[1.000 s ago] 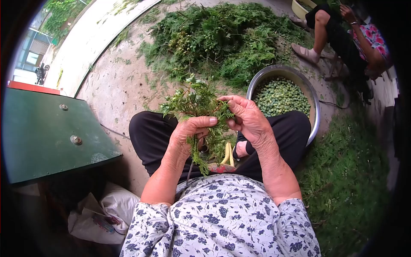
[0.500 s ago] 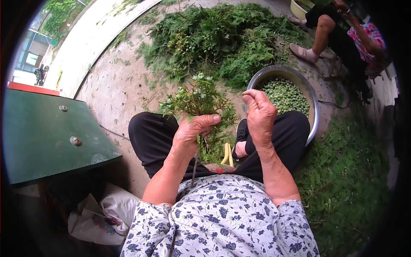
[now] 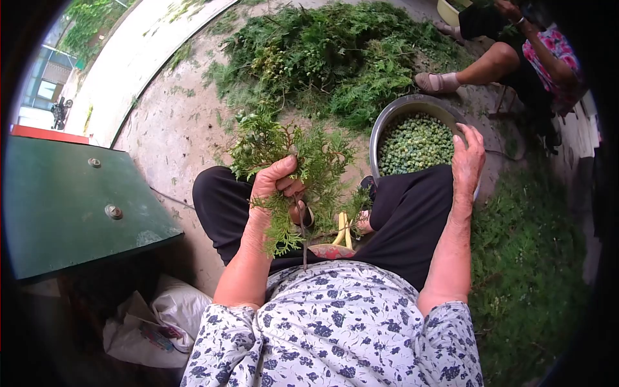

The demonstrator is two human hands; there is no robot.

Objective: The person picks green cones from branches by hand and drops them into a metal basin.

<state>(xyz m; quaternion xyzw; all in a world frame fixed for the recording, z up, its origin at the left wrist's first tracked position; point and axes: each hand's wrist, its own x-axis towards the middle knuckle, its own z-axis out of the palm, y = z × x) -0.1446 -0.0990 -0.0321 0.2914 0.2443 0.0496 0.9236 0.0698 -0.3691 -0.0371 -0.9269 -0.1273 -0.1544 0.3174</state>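
Note:
My left hand (image 3: 278, 182) is closed around the stem of a leafy green branch (image 3: 322, 155), whose sprigs spread above and below the fist. At the right rim of a metal basin (image 3: 385, 118), my right hand (image 3: 469, 158) is raised with its fingers slightly curled and apart, and nothing shows in it. Many small round green cones (image 3: 416, 145) fill much of the basin. Between my legs lies something with yellow handles (image 3: 343, 231), beside a red patterned thing (image 3: 332, 251).
A large heap of cut green branches (image 3: 322, 58) lies ahead, and more greenery (image 3: 529, 271) at right. A green metal box (image 3: 77, 200) stands at left, above white sacks (image 3: 177, 309). Another person (image 3: 496, 61) sits at upper right near a yellow tub (image 3: 448, 13).
My right hand has moved away from the branch to the basin's right side, and its fingers have opened. The branch has turned in my left hand. The other person's foot has shifted left.

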